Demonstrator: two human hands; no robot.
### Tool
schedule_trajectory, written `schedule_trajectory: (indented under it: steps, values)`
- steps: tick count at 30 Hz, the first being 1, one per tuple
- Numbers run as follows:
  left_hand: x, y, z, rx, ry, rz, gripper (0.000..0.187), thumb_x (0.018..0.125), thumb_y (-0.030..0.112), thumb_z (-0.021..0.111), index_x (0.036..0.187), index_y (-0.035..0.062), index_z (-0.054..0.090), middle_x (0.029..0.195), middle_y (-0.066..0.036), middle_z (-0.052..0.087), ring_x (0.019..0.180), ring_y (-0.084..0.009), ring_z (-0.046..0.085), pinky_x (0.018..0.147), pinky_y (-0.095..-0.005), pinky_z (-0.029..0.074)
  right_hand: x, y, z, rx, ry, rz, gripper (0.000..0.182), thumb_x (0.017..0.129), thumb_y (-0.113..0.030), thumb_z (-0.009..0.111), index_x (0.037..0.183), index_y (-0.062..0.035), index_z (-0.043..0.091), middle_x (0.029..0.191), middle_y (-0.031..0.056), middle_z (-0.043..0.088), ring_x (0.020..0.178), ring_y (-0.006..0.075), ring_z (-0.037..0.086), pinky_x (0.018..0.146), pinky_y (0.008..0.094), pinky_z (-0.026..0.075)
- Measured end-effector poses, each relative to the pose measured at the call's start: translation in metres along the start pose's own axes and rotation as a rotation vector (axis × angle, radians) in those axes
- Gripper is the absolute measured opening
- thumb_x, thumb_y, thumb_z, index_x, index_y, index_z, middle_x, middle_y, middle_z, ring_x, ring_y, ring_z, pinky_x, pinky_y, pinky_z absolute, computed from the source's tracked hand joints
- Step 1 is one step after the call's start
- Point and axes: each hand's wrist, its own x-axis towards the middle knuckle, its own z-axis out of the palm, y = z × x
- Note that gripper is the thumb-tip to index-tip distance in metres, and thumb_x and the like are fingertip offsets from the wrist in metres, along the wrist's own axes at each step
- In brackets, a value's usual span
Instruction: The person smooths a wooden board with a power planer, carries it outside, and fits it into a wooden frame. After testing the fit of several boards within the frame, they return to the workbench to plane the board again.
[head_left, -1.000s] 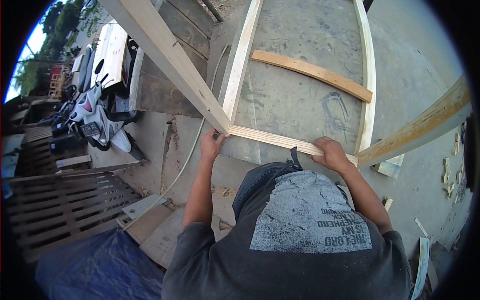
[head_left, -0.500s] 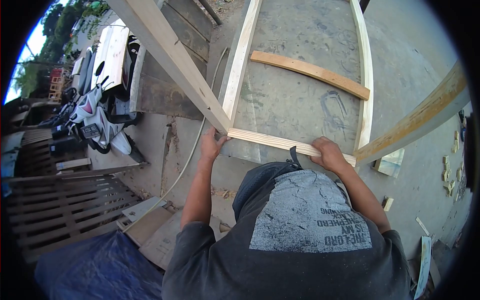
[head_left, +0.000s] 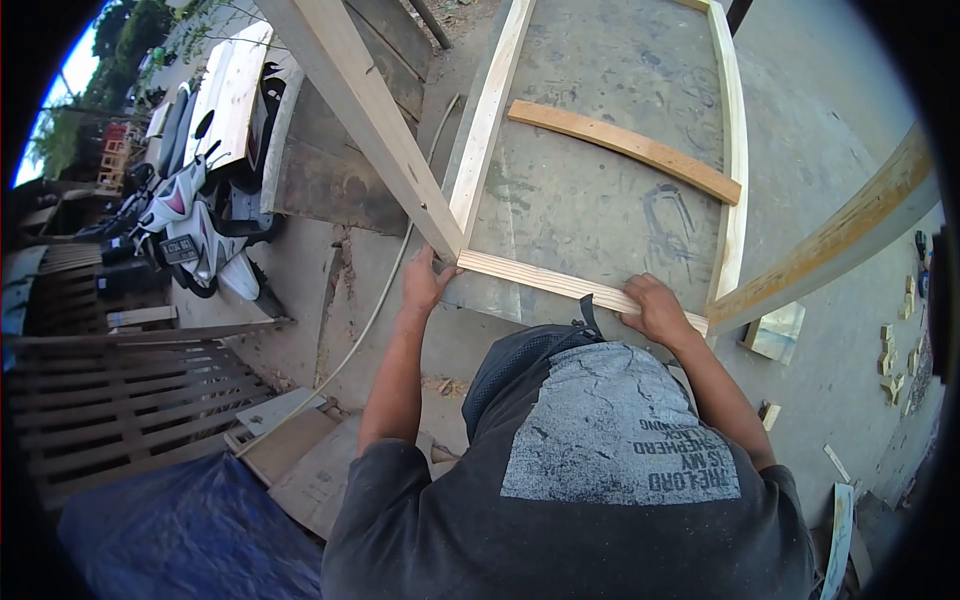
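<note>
A pale wooden strip crosses the near end of a wooden frame on a grey work surface. My left hand grips the frame's near left corner, thumb by the strip's end and fingers against the foot of a slanting wooden post. Closed over the strip near its right end is my right hand; its fingertips are partly hidden. A second post, with a brown-stained face, rises from the right corner. A brown wooden slat lies inside the frame, its right end on the right rail.
To the left, a white motorcycle stands near a slatted wooden pallet. A hose runs along the ground. A blue tarp lies at lower left. Wood offcuts are scattered on the right.
The view has shifted slightly. Both hands keep their places on the wood, and the frame, strip and slat show no clear movement.
</note>
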Motion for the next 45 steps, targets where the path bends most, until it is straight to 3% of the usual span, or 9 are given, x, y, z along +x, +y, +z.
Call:
schedule_trajectory:
  steps: [23,29,31,34,40,45]
  values:
    - [0.002,0.028,-0.006,-0.059,0.055,-0.105,0.065,0.069,0.038,0.086,0.116,-0.0002,0.063,0.098,-0.021,0.070,0.089,-0.0356,0.068,0.079,-0.0424,0.052,0.009,0.004,-0.008,-0.033,0.037,0.083,0.036,0.074,-0.021,0.074,0.103,-0.0011,0.063,0.101,0.0161,0.064,0.099,0.0354,0.059,0.086,0.0444,0.048]
    - [0.002,0.026,-0.005,-0.062,0.069,-0.098,0.063,0.070,0.038,0.085,0.114,-0.0009,0.064,0.098,-0.021,0.070,0.089,-0.0358,0.068,0.079,-0.0424,0.053,0.012,0.006,-0.012,-0.032,0.030,0.072,0.036,0.075,-0.020,0.074,0.103,-0.0016,0.063,0.101,0.0162,0.064,0.099,0.0355,0.059,0.085,0.0441,0.048]
    - [0.002,0.027,-0.005,-0.039,0.086,-0.074,0.066,0.069,0.039,0.085,0.115,-0.0037,0.065,0.097,-0.022,0.072,0.084,-0.0318,0.071,0.078,-0.0393,0.055,0.014,0.005,-0.016,-0.031,0.011,0.084,0.035,0.075,-0.020,0.074,0.103,-0.0019,0.063,0.101,0.0161,0.064,0.100,0.0354,0.059,0.085,0.0440,0.048]
    - [0.002,0.025,-0.002,-0.038,0.092,-0.087,0.062,0.069,0.039,0.086,0.112,-0.0009,0.065,0.097,-0.021,0.071,0.088,-0.0351,0.068,0.079,-0.0419,0.053,0.015,0.006,-0.016,-0.032,0.011,0.069,0.034,0.075,-0.020,0.074,0.103,-0.0023,0.063,0.101,0.0158,0.064,0.100,0.0351,0.059,0.085,0.0439,0.049]
    - [0.002,0.027,-0.003,-0.010,0.073,-0.114,0.061,0.069,0.040,0.086,0.110,-0.0011,0.066,0.092,-0.020,0.071,0.081,-0.0325,0.069,0.075,-0.0399,0.053,0.014,0.007,-0.016,-0.032,0.012,0.065,0.035,0.075,-0.019,0.074,0.104,-0.0025,0.062,0.101,0.0158,0.064,0.100,0.0350,0.059,0.086,0.0436,0.048]
    - [0.003,0.033,-0.007,-0.029,0.052,-0.152,0.066,0.068,0.044,0.086,0.109,-0.0043,0.067,0.098,-0.022,0.072,0.087,-0.0322,0.070,0.079,-0.0397,0.055,0.012,0.006,-0.015,-0.026,0.021,0.069,0.035,0.075,-0.019,0.074,0.104,-0.0031,0.062,0.101,0.0150,0.064,0.101,0.0344,0.059,0.085,0.0433,0.048]
